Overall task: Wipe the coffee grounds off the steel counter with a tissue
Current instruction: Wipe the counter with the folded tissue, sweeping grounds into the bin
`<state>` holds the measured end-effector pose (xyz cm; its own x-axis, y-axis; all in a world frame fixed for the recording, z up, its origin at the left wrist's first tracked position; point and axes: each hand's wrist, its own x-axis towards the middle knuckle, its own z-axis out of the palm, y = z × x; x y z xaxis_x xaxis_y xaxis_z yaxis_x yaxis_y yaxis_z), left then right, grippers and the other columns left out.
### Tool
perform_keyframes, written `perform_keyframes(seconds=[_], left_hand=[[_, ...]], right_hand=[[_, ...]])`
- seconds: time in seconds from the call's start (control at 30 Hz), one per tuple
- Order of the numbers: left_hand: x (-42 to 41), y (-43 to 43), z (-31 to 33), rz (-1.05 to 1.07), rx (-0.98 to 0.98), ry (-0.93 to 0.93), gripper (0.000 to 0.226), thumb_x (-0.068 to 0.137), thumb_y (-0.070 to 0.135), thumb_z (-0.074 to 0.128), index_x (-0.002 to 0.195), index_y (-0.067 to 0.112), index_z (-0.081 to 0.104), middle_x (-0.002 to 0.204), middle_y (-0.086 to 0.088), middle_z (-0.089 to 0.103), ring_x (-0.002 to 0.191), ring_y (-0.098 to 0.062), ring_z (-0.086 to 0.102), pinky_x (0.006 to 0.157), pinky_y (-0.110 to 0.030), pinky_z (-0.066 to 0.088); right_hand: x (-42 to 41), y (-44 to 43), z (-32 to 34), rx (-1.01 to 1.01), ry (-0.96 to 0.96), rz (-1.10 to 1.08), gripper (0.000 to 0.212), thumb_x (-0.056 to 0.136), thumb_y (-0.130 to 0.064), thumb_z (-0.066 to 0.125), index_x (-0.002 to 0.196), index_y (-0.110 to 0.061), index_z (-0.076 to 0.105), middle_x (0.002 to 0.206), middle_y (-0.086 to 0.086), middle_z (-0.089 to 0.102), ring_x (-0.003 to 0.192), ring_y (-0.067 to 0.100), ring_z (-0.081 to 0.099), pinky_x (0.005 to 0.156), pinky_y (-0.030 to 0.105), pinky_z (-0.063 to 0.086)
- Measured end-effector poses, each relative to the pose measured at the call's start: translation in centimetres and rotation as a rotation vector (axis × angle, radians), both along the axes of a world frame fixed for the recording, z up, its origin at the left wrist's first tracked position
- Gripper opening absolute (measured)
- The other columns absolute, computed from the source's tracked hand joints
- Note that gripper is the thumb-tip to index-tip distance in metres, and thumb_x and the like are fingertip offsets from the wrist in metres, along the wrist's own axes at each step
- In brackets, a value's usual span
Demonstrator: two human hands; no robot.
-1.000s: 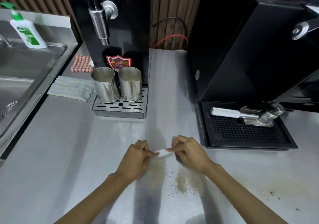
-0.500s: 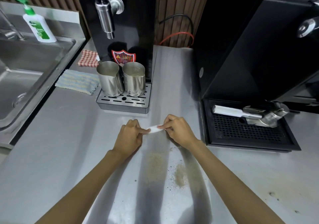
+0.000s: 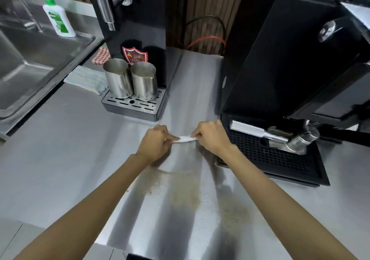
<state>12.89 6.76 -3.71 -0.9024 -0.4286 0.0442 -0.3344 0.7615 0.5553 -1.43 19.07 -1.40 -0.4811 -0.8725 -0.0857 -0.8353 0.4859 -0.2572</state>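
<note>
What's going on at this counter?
A person is getting set to clean up a spill. Their left hand and right hand each pinch one end of a small white tissue, held low at the steel counter. A patch of coffee grounds lies nearer the person, not yet wiped. Two steel jugs stand beyond the hands, and a black drip tray sits to the right.

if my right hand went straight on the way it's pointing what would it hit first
Likely the drip tray under the steel pitchers: the right hand, pinching the tissue, points forward-left with only bare counter between, though depth is unclear.
</note>
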Motion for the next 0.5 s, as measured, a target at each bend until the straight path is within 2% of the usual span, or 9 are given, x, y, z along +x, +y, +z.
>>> perform_keyframes(seconds=[0.13, 0.27, 0.4, 0.5], left_hand=[[-1.9, 1.7, -0.6, 0.053, 0.024, -0.04, 0.03, 0.084, 0.001, 0.054, 0.102, 0.017, 0.071, 0.092, -0.017, 0.063, 0.093, -0.03, 0.054, 0.081, -0.031, 0.041], [-0.7, 3.6, -1.1, -0.008, -0.027, -0.035, 0.028, 0.083, 0.003, 0.058, 0.097, 0.021, 0.073, 0.087, -0.014, 0.062, 0.087, -0.031, 0.056, 0.077, -0.037, 0.043], [0.8, 5.0, -1.1, -0.088, -0.053, -0.018, 0.031, 0.073, -0.003, 0.065, 0.088, 0.022, 0.076, 0.076, -0.012, 0.062, 0.075, -0.031, 0.058, 0.067, -0.037, 0.043], [2.9, 5.7, -1.1, -0.144, -0.05, -0.009, 0.03, 0.073, 0.001, 0.063, 0.09, 0.023, 0.075, 0.072, -0.009, 0.059, 0.077, -0.017, 0.052, 0.067, -0.031, 0.042]], right_hand=[[-0.2, 0.7, -1.0, 0.099, 0.108, 0.031, 0.037, 0.08, 0.003, 0.049, 0.103, -0.016, 0.07, 0.102, 0.009, 0.072, 0.093, 0.032, 0.062, 0.092, 0.033, 0.037], [0.7, 3.6, -1.1, 0.122, 0.151, 0.077, 0.034, 0.075, 0.008, 0.046, 0.092, -0.01, 0.069, 0.089, 0.012, 0.071, 0.072, 0.033, 0.053, 0.089, 0.031, 0.039], [2.8, 6.0, -0.9, 0.176, 0.179, 0.166, 0.033, 0.075, 0.009, 0.044, 0.091, -0.007, 0.068, 0.088, 0.015, 0.07, 0.079, 0.036, 0.058, 0.089, 0.033, 0.037], [4.9, 7.8, -0.9, 0.213, 0.162, 0.209, 0.026, 0.07, 0.009, 0.046, 0.075, -0.01, 0.062, 0.079, 0.012, 0.064, 0.071, 0.032, 0.05, 0.083, 0.031, 0.031]])
